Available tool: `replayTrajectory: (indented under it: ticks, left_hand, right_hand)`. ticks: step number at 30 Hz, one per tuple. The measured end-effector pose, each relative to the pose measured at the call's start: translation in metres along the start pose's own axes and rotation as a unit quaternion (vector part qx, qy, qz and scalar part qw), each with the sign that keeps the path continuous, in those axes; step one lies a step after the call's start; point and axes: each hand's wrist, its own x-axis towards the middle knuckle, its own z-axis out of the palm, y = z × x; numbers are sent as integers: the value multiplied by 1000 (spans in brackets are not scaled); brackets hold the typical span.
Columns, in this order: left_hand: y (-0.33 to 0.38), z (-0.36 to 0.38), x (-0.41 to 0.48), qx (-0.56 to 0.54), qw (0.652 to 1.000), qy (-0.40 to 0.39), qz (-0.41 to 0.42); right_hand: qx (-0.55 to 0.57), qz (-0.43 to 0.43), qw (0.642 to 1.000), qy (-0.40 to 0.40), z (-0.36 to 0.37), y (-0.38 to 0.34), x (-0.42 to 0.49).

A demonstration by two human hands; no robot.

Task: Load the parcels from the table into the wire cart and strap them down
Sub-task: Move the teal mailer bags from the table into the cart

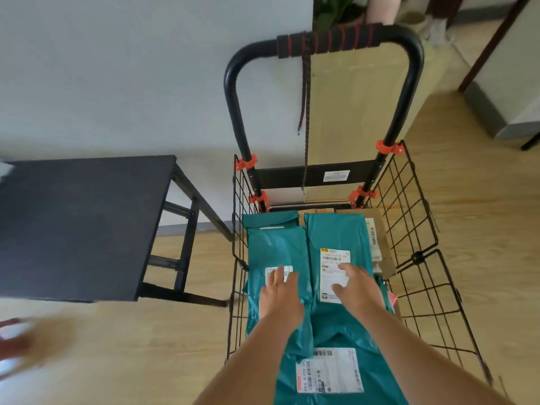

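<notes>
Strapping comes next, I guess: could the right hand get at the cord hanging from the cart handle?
Probably yes. The right hand lies flat on a teal parcel, holding nothing, and the cord hangs free from the handle, with nothing standing between them.

White wall [117, 68], wood floor [131, 346], perhaps a plant [333, 10]

At least three teal parcels [274, 247], one cardboard box [382, 238] — one wire cart [237, 112], one table [81, 217], two hands [282, 293].

We are pressing our left hand [280, 293] on the left teal parcel [274, 247] and our right hand [358, 290] on the right teal parcel [336, 232]. Both are lying in the wire cart [409, 200].
</notes>
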Motion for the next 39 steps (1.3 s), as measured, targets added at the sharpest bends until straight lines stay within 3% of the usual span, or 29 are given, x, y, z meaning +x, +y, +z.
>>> replayTrajectory:
  ticks: [6, 13, 39]
  left_hand:
    - [-35, -25, -30, 41, 998, 37, 12]
    - [-103, -53, -84, -13, 995, 94, -3]
    - [-418, -40, -272, -140, 960, 155, -189]
  right_hand:
    - [-32, -45, 998, 23, 15, -43, -34]
    - [-68, -100, 992, 28, 47, -109, -84]
    - [-180, -250, 951, -37, 264, -301, -261]
